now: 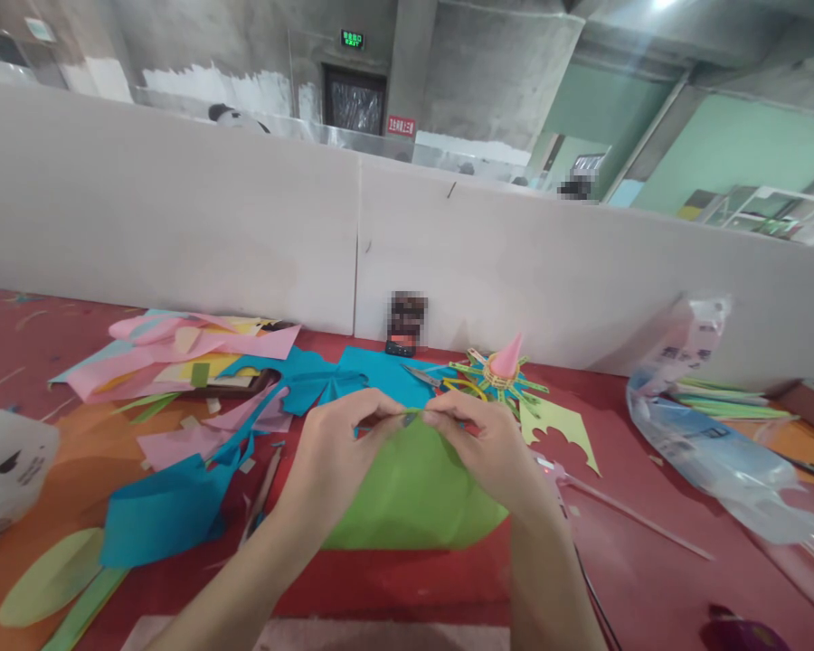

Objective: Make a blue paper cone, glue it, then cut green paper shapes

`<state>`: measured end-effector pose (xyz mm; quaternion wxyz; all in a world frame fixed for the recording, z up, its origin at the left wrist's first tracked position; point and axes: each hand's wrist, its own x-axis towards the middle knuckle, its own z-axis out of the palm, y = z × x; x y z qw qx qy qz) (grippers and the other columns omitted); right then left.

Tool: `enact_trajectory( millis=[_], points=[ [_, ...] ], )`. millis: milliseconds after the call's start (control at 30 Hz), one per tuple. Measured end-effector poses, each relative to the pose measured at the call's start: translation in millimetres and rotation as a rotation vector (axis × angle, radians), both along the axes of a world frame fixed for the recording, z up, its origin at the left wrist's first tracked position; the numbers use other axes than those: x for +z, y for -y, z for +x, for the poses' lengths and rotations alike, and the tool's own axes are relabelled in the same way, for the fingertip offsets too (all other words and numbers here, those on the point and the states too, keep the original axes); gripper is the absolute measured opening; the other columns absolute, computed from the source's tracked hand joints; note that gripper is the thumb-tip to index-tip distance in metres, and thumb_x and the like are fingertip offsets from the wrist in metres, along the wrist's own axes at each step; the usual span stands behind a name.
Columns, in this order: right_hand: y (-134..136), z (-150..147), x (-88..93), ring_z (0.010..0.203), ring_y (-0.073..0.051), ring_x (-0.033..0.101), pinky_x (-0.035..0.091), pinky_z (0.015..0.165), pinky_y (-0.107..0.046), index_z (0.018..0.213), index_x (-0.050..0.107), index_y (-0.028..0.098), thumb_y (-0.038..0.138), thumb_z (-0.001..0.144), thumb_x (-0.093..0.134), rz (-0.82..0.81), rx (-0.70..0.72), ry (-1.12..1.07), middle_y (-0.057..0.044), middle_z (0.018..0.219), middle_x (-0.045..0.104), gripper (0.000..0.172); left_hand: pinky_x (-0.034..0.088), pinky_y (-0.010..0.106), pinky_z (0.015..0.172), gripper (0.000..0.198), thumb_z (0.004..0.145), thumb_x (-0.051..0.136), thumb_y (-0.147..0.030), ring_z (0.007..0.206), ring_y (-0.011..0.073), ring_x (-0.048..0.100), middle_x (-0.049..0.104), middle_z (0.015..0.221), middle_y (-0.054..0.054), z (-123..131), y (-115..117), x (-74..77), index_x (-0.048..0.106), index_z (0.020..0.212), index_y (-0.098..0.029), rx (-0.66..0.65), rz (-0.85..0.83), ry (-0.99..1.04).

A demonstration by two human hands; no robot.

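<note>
A large sheet of green paper hangs between my hands above the red tabletop. My left hand pinches its top edge between thumb and forefinger. Close beside it, my right hand pinches the same edge, and the fingertips nearly meet. Just beyond the hands lie scissors with yellow handles, partly hidden. A pink paper cone stands in a woven ring with patterned green strips radiating from it. Blue paper is spread behind my left hand.
Pink paper scraps pile up at the left, near a curled blue paper piece. A phone leans on the white partition. Plastic bags lie at the right. A pink stick and a cut pale-green sheet rest nearer.
</note>
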<state>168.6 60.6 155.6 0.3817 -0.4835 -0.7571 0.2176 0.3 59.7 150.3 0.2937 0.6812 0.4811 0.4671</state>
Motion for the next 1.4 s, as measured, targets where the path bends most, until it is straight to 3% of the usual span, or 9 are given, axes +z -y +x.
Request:
enact_trajectory(
  millis=[400,667,867,967,1067,1200,1400],
  points=[
    [1.0,0.1,0.6,0.051,-0.008,0.041,0.034,0.050,-0.018,0.074,0.063,0.020,0.039,0.083,0.046,0.029,-0.019,0.040,0.003,0.058,0.053,0.028,0.045,0.021,0.064,0.022,0.079,0.047,-0.033,0.069,0.0145,0.058,0.066,0.076,0.001,0.2,-1.8,-0.3,0.064,0.077,-0.019,-0.054,-0.020,-0.025],
    [0.7,-2.7,-1.9,0.053,-0.009,0.044,0.035,0.052,-0.019,0.075,0.063,0.020,0.040,0.083,0.045,0.042,-0.010,0.040,0.002,0.060,0.056,0.028,0.040,0.019,0.062,0.023,0.081,0.043,-0.035,0.066,0.0116,0.053,0.060,0.070,-0.001,2.1,-2.1,-2.2,0.059,0.075,-0.019,-0.068,-0.025,-0.032],
    [-3.2,0.0,-3.2,0.051,-0.008,0.042,0.034,0.051,-0.019,0.071,0.060,0.018,0.043,0.082,0.046,0.128,-0.189,-0.053,0.002,0.059,0.053,0.030,0.020,0.020,0.043,0.034,0.078,0.046,-0.041,0.047,0.0075,0.029,0.030,0.050,-0.005,1.6,-8.5,-12.6,0.039,0.054,-0.017,-0.097,-0.161,-0.146],
    [-5.6,3.0,-4.3,0.049,-0.008,0.039,0.032,0.048,-0.020,0.072,0.060,0.018,0.044,0.081,0.047,0.132,-0.230,-0.076,0.002,0.057,0.051,0.031,0.017,0.020,0.042,0.037,0.078,0.046,-0.043,0.046,0.0071,0.026,0.025,0.051,-0.005,-4.4,-11.3,-11.6,0.035,0.053,-0.017,-0.161,-0.206,-0.134],
    [-9.1,7.9,-6.7,0.048,-0.008,0.038,0.031,0.048,-0.020,0.071,0.060,0.018,0.045,0.080,0.048,0.151,-0.313,-0.110,0.003,0.054,0.049,0.031,0.019,0.020,0.042,0.036,0.077,0.047,-0.044,0.045,0.0071,0.028,0.030,0.050,-0.005,-14.9,-15.4,-8.9,0.039,0.054,-0.017,-0.229,-0.224,-0.156],
    [-15.5,14.9,-11.1,0.051,-0.009,0.044,0.033,0.050,-0.021,0.073,0.061,0.017,0.045,0.079,0.050,0.209,-0.481,-0.234,0.002,0.058,0.055,0.031,0.032,0.019,0.047,0.028,0.075,0.050,-0.041,0.049,0.0094,0.044,0.048,0.052,-0.003,-28.8,-21.6,-6.5,0.052,0.061,-0.017,-0.232,-0.224,-0.145],
    [-23.3,15.4,-17.8,0.057,-0.011,0.051,0.036,0.052,-0.022,0.078,0.063,0.016,0.045,0.076,0.054,0.199,-0.519,-0.294,-0.001,0.066,0.061,0.031,0.046,0.022,0.058,0.027,0.073,0.052,-0.041,0.059,0.0144,0.059,0.062,0.060,0.000,-35.2,-22.9,1.5,0.057,0.062,-0.018,-0.197,-0.301,-0.025]
  ],
)
